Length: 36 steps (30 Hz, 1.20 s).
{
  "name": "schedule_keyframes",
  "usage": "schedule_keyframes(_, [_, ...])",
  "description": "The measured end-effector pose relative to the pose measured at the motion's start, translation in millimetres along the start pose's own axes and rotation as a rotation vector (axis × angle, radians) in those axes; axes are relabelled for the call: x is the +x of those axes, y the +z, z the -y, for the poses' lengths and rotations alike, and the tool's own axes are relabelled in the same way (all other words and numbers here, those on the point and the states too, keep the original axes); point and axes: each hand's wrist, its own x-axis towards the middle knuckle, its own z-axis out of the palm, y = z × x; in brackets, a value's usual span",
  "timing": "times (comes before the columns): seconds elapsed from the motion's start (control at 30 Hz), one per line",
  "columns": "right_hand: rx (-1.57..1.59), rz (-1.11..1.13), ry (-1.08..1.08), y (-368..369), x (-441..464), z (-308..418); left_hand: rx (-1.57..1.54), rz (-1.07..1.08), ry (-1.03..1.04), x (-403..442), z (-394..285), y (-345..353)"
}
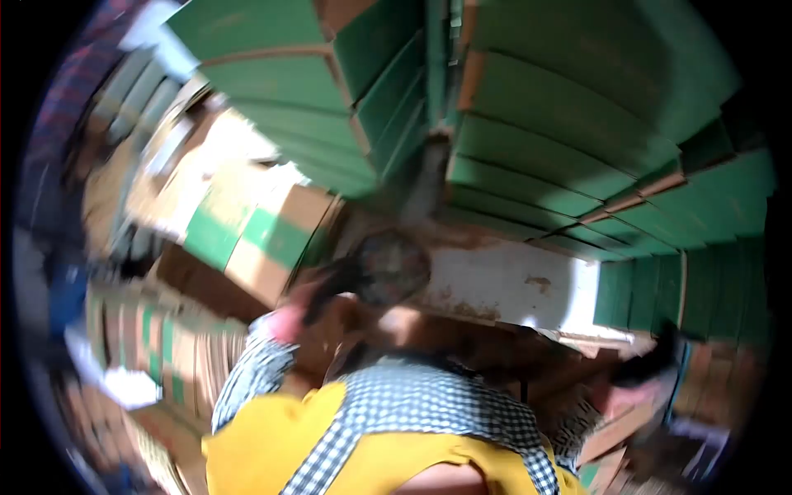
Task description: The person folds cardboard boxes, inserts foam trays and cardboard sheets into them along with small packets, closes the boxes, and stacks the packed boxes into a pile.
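A dark round object (394,268), its long axis blurred, is seen at the outstretched left hand (334,289); the right hand (649,363) is extended sideways. Whether anything is gripped by either cannot be told.

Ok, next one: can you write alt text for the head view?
A person's blurred left hand is beside a round dark object, contact unclear, and the blurred right hand is out to the side. Tall stacks of green cartons rise ahead, green-banded brown cartons sit at left, and yellow and checked clothing shows below.
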Motion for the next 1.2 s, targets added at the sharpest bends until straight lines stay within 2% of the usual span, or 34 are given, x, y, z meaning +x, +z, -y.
schedule_keyframes(0.07, [-0.159, 0.407, 0.229, -3.1, -50.0, 67.1, 0.153, -0.19, -0.105, -23.2, 40.3, -106.5])
schedule_keyframes(0.1, [0.085, 0.847, 0.802, -7.9, -36.6, 144.6, 0.206, -0.308, -0.134, -34.1, 69.6, -166.5])
schedule_keyframes(0.17, [0.633, 0.807, 0.494, -52.6, -49.4, 275.7, 0.358, -0.545, -0.141, -43.3, 144.2, -302.0])
schedule_keyframes(0.2, [0.988, 0.675, 0.374, -47.9, -79.6, 315.9, 0.447, -0.667, -0.153, -41.4, 180.3, -360.3])
schedule_keyframes(0.27, [1.342, 1.145, 0.461, -69.2, -75.2, 399.1, 0.573, -0.858, -0.222, -32.7, 231.4, -446.1])
schedule_keyframes(0.3, [1.285, 1.283, 0.407, -72.7, -79.5, 432.4, 0.605, -0.896, -0.264, -28.6, 255.0, -472.3])
schedule_keyframes(0.33, [1.209, 1.3, 0.239, -72.0, -107.3, 462.5, 0.602, -0.906, -0.281, -27.8, 272.6, -488.7])
schedule_keyframes(0.37, [1.134, 1.3, 0.074, -72.2, -134.6, 493.0, 0.57, -0.907, -0.273, -38.4, 297.5, -497.2])
schedule_keyframes(0.4, [1.012, 1.179, -0.163, -45.4, -183.0, 516.3, 0.512, -0.851, -0.264, -37.9, 317.0, -504.2])
schedule_keyframes(0.47, [0.823, 1.095, -0.258, -19.5, -220.1, 554.9, 0.29, -0.628, -0.249, -29.9, 308.2, -491.3])
schedule_keyframes(0.53, [0.711, 1.183, 0.005, -15.4, -237.8, 584.0, 0.072, -0.398, -0.254, -19.3, 273.3, -439.7])
schedule_keyframes(0.57, [0.66, 1.165, -0.02, -15.0, -237.4, 591.4, 0.039, -0.495, -0.293, -21.2, 268.5, -428.8])
schedule_keyframes(0.6, [0.611, 1.15, -0.05, -10.1, -233.7, 594.7, 0.073, -0.489, -0.27, -24.6, 253.7, -423.1])
schedule_keyframes(0.63, [0.566, 1.136, -0.079, -7.7, -233.7, 598.1, -0.023, -0.451, -0.294, -28.0, 227.6, -410.5])
schedule_keyframes(0.67, [0.575, 1.023, -0.083, -2.2, -243.9, 597.5, -0.114, -0.414, -0.314, -35.4, 211.1, -405.1])
schedule_keyframes(0.73, [0.609, 0.773, -0.08, 20.2, -258.3, 592.6, -0.012, -0.394, -0.345, -41.4, 239.4, -421.1])
schedule_keyframes(0.77, [0.582, 0.814, -0.044, 28.6, -260.0, 592.6, 0.01, -0.35, -0.331, -41.6, 247.7, -429.9])
schedule_keyframes(0.8, [0.551, 0.86, 0.002, 36.1, -259.7, 592.0, 0.06, -0.272, -0.411, -41.3, 235.7, -437.3])
schedule_keyframes(0.83, [0.512, 0.915, 0.058, 44.3, -263.2, 594.0, 0.179, -0.237, -0.308, -41.3, 246.4, -450.1])
schedule_keyframes(0.87, [0.467, 1.029, -0.17, 71.3, -277.2, 592.5, 0.289, -0.185, -0.206, -42.4, 257.7, -459.5])
schedule_keyframes(0.9, [0.507, 1.091, -0.225, 100.6, -295.4, 586.8, 0.246, -0.082, -0.417, -36.1, 224.1, -454.8])
schedule_keyframes(0.93, [0.549, 1.155, -0.278, 128.5, -312.9, 581.6, -0.029, -0.079, -0.455, -37.2, 195.9, -440.3])
schedule_keyframes(1.0, [0.979, 1.235, 0.125, 113.7, -295.3, 578.5, 0.188, -0.087, -0.212, -43.2, 270.0, -459.2])
schedule_keyframes(1.07, [1.398, 1.305, 0.633, 67.1, -251.4, 574.6, 0.029, -0.162, -0.267, -38.3, 268.6, -449.0])
schedule_keyframes(1.1, [1.513, 1.326, 0.849, 60.0, -241.9, 575.3, 0.074, -0.123, -0.261, -40.2, 279.7, -454.9])
schedule_keyframes(1.13, [1.628, 1.337, 1.087, 51.5, -242.8, 580.8, 0.437, -0.036, -0.066, -45.8, 342.8, -478.3])
schedule_keyframes(1.17, [1.744, 1.316, 1.334, 44.2, -242.2, 587.6, 0.251, -0.09, -0.195, -49.6, 311.6, -472.5])
schedule_keyframes(1.2, [1.65, 1.269, 1.291, 37.2, -238.5, 595.2, 0.059, -0.155, -0.329, -52.1, 268.2, -453.8])
